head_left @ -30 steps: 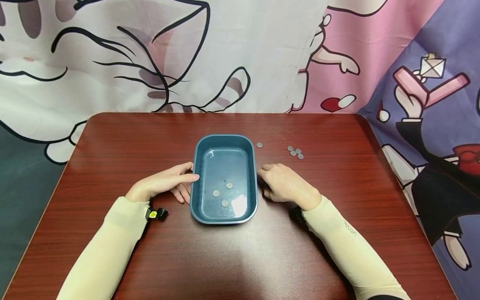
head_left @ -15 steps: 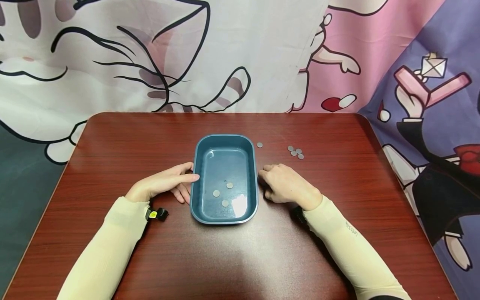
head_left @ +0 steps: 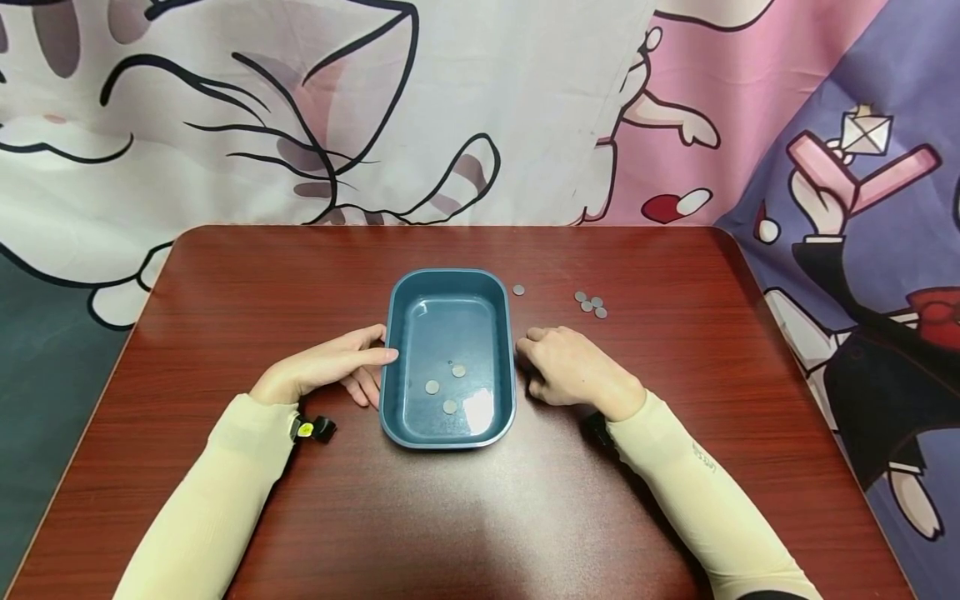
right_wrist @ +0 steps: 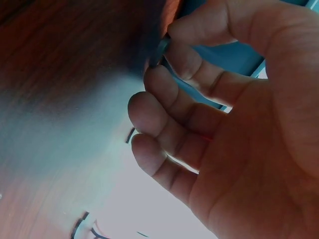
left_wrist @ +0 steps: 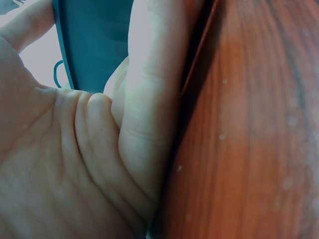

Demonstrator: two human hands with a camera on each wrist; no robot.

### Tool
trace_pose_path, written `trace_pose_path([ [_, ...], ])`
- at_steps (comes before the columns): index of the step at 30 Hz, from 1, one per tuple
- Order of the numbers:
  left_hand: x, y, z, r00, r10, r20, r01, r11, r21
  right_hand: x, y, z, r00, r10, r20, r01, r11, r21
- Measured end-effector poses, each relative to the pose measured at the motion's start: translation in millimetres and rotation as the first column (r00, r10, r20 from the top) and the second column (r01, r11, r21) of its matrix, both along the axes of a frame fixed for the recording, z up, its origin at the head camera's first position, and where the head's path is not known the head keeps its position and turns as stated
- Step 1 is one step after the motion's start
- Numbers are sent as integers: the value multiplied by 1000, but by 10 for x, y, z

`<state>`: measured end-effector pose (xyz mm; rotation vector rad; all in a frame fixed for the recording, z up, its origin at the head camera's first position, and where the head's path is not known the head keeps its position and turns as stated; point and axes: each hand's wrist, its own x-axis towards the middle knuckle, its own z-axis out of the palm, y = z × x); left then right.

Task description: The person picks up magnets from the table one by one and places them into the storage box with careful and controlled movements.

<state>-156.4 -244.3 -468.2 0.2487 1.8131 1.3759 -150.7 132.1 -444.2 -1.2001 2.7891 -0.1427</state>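
Observation:
A deep blue rectangular tray (head_left: 450,312) stands on the table with three silvery coins (head_left: 459,371) lying in it. My left hand (head_left: 330,360) holds the tray's left wall, thumb over the rim and fingers against the outside; the left wrist view shows this hand (left_wrist: 79,149) close beside the blue wall (left_wrist: 94,40). Just right of the tray, my right hand (head_left: 573,367) is low over the table. In the right wrist view, a thin coin (right_wrist: 159,52) is pinched edge-on between thumb and fingertips of that hand (right_wrist: 234,114). The head view hides this coin.
One loose coin (head_left: 518,290) lies by the tray's far right corner. Several more coins (head_left: 587,306) are clustered farther right. The brown wooden table (head_left: 300,275) ends at a printed cloth backdrop (head_left: 525,100). A small black device (head_left: 322,429) sits at the left wrist.

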Motion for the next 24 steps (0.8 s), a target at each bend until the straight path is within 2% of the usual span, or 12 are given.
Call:
trace_pose_path([
  [13,-5,2,-6,1000,2,3,-2,1000,-5,13,10,63,1000,-1,-31,-1,999,-47],
  [24,-2,-11,-19,1000,3,-1,-3,1000,-6,12,-1,189,993,23,-113,-38,990,-133],
])
